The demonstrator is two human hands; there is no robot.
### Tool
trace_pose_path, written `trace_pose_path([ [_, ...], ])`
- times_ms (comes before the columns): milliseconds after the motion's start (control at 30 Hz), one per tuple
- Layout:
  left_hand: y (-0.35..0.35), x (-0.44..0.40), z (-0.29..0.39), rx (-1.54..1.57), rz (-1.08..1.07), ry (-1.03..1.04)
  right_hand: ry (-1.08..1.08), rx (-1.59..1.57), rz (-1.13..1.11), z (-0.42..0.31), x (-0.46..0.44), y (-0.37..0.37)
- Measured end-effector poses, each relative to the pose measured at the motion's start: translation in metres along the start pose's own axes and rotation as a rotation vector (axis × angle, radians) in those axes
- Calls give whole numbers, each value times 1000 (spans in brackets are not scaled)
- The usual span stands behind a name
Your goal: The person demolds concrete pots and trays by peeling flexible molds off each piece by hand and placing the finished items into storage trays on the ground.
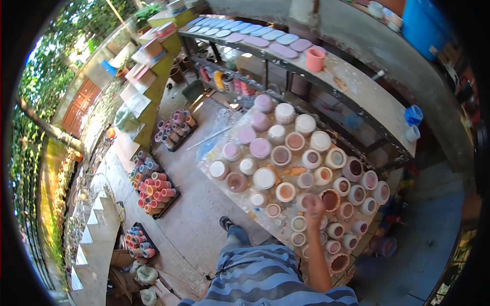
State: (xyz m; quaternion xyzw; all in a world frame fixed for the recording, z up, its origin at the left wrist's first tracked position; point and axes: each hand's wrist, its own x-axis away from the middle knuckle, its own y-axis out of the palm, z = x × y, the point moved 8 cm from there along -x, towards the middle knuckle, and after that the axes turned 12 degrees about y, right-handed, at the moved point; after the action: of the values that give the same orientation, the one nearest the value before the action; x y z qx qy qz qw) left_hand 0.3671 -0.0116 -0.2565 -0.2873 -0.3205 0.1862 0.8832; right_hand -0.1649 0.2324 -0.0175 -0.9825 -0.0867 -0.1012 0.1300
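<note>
My right hand (314,208) reaches over the pot-covered table (224,178), its fingers blurred at a small pinkish pot (306,201). Whether the fingers grip that pot cannot be made out. Just right of the hand stands a scalloped pot with a dark red-brown inside (329,200). An orange-lined pot (285,192) and a white-topped pot (264,178) are to the left. Several round pots in white, pink and brown fill the tabletop around the hand. My left hand does not show; only a bit of the left arm appears beside the striped shirt at the bottom edge.
Behind the table runs a long bench (357,86) with blue and lilac oval pieces, a coral pot (315,59) and a blue cup (413,115). Trays of small coloured pots (155,191) stand on the floor at left, near a stepped structure (92,245). A blue bin (426,30) is upper right.
</note>
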Motion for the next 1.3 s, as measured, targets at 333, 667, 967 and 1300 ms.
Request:
trace_pose_path([
  [333,-144,-101,-125,321,165,-232,-238,118,-703,-68,146,379],
  [667,-217,-165,-185,649,359,-362,-216,459,-693,-83,116,530],
  [967,-232,-205,-257,409,403,-124,-205,329,-703,-108,12,717],
  [1300,-503,-368,-279,659,451,-418,-431,335,-851,-247,-81,976],
])
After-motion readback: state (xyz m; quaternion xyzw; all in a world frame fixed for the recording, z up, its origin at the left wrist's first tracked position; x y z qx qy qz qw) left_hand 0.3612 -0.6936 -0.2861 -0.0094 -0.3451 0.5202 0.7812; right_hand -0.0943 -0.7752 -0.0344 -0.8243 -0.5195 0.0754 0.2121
